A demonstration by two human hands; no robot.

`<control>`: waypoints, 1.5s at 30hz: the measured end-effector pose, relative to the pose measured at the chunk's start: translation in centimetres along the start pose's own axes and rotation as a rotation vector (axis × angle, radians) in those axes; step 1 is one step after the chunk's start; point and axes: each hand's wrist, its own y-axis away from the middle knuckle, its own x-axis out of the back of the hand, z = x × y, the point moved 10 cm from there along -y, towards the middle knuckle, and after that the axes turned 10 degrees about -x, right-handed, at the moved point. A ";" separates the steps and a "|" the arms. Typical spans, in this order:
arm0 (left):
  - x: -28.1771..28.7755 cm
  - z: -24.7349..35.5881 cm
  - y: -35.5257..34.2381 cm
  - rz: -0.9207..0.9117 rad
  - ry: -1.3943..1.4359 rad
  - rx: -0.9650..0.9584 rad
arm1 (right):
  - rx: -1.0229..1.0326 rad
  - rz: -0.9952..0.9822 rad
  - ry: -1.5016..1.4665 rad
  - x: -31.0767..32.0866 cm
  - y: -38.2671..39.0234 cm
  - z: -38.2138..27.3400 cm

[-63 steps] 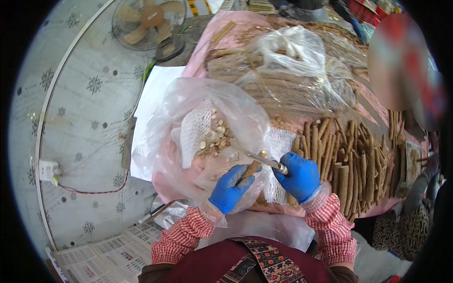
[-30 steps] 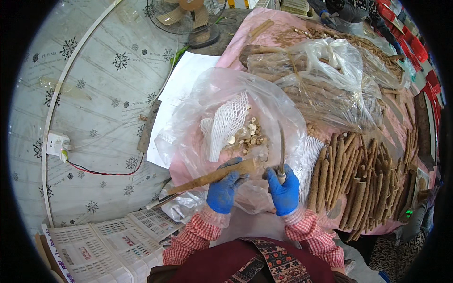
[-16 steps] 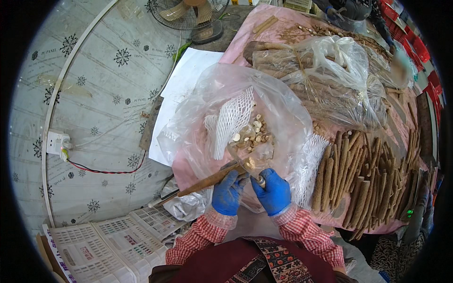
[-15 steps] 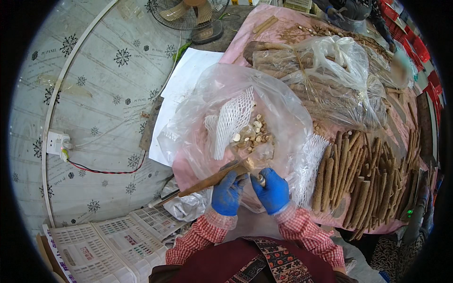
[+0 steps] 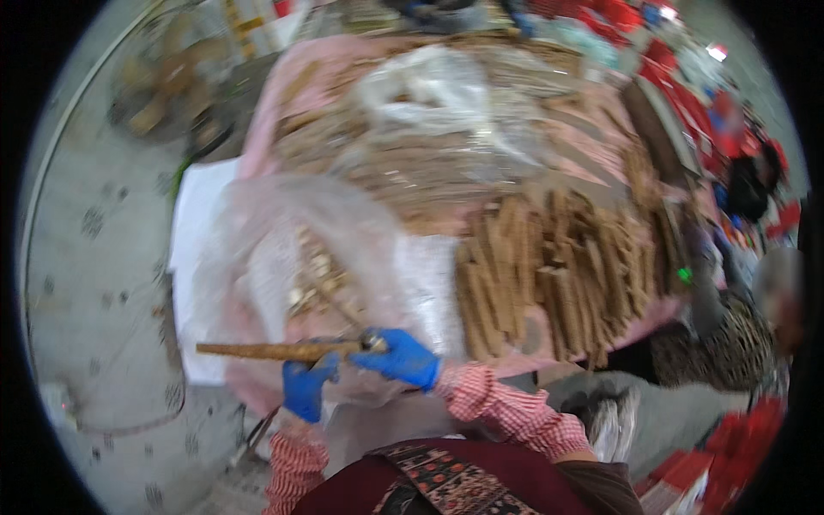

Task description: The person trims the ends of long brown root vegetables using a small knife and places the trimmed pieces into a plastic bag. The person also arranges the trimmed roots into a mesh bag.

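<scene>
My left hand (image 5: 304,391), in a blue glove, is closed round a long brown root (image 5: 257,351), which looks like a yam and lies almost level with its thinner end to the left. At the root's right end is my right hand (image 5: 403,359), also blue-gloved, with closed fingers on a small tool with a silvery end (image 5: 372,340). A narrow, blade-like strip slants up-left from it; blur hides its exact kind. Just beyond both hands, an open clear plastic bag (image 5: 352,210) contains pale cut pieces (image 5: 313,266) and white foam netting (image 5: 266,279).
Many brown roots (image 5: 592,283) lie side by side on the pink-covered table (image 5: 515,343) to the right. Behind the bag, more roots lie under clear plastic (image 5: 421,94). A fan (image 5: 172,77) stands far left. At the right is another person's patterned sleeve (image 5: 717,348).
The view has swung right, so the table and bag appear further left. The root has turned from slanting to nearly level, and my right hand now reaches leftward to its end.
</scene>
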 end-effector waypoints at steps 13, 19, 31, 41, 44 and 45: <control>-24.0 -4.3 0.5 -0.680 -0.144 0.266 | 0.324 1.409 -0.440 32.6 31.5 8.1; -26.1 -10.1 -4.6 -0.569 -0.462 0.109 | 0.263 1.997 0.021 46.4 44.4 16.0; -29.6 -12.2 -8.3 -0.469 -1.033 0.094 | 0.513 1.895 0.113 41.1 40.3 10.1; -24.7 -18.6 -11.7 -0.349 -0.638 0.055 | 0.487 1.354 -0.007 30.4 25.6 6.1; -25.5 -15.4 -9.1 -0.365 -0.152 -0.071 | 0.321 1.045 -0.154 26.8 21.1 5.8; -25.2 -13.0 -7.9 -0.349 -0.010 0.008 | 0.292 0.955 -0.132 26.1 19.7 6.0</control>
